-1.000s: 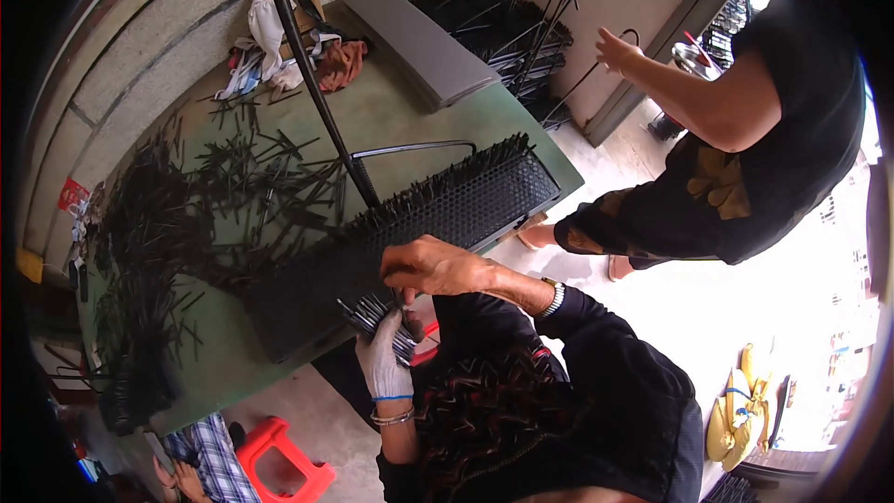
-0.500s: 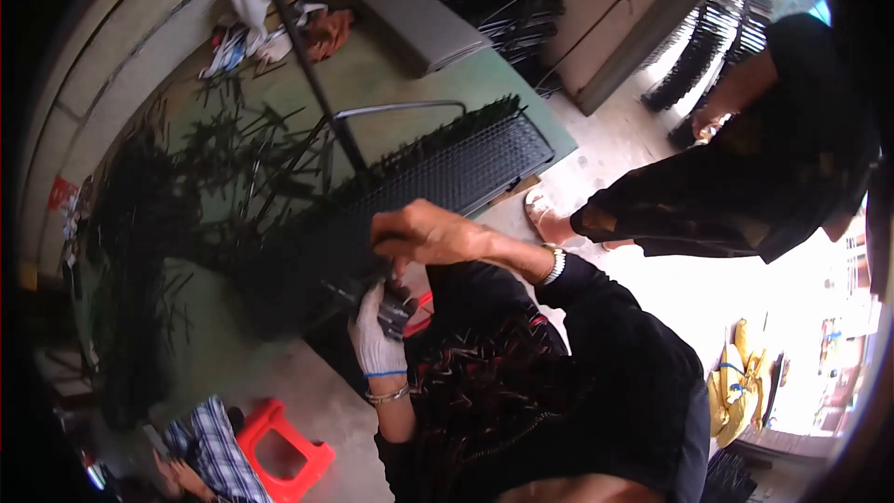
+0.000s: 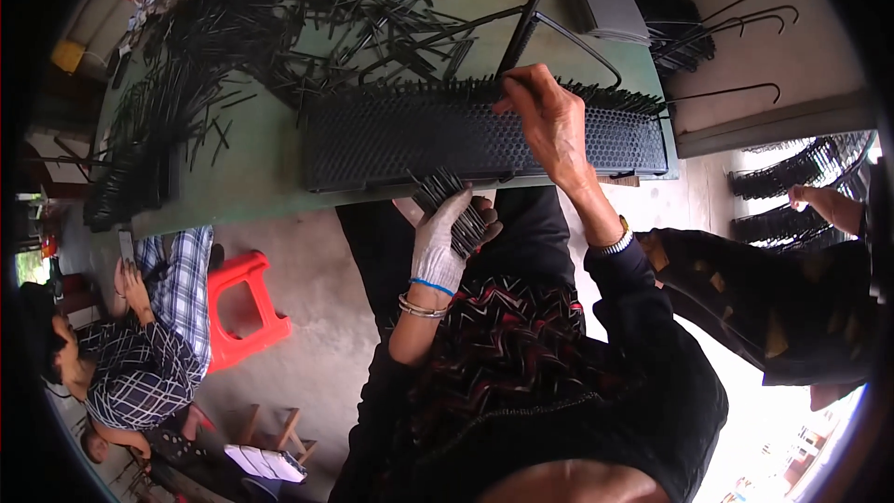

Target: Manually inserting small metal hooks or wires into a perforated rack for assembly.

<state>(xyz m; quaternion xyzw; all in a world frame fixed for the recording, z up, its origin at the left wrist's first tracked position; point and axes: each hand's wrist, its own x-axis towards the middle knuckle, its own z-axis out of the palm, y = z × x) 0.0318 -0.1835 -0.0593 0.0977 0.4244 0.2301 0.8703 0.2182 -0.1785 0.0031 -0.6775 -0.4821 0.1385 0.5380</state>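
Note:
My left hand [image 3: 440, 244], in a white knitted glove, is closed round a bundle of thin black sticks [image 3: 438, 194] in front of the table's near edge. A long black panel [image 3: 410, 144], full of small holes, lies along that edge, with a row of black sticks [image 3: 643, 101] standing up at its far side. Above the panel my bare right hand [image 3: 551, 121] is closed in a pinch near this row. Whatever sits between its fingertips is too small or hidden to make out.
Loose black sticks [image 3: 214, 14] are heaped on the green table [image 3: 251, 172]. A dark metal pole [image 3: 533, 14] rises behind the panel. At left, a seated person [image 3: 149, 354] is beside a red stool [image 3: 251, 307]; another person [image 3: 773, 289] stands at right.
The view has turned, bringing the panel nearly level. My right hand has moved away from my left hand to the panel's far side. The left hand still holds the bundle.

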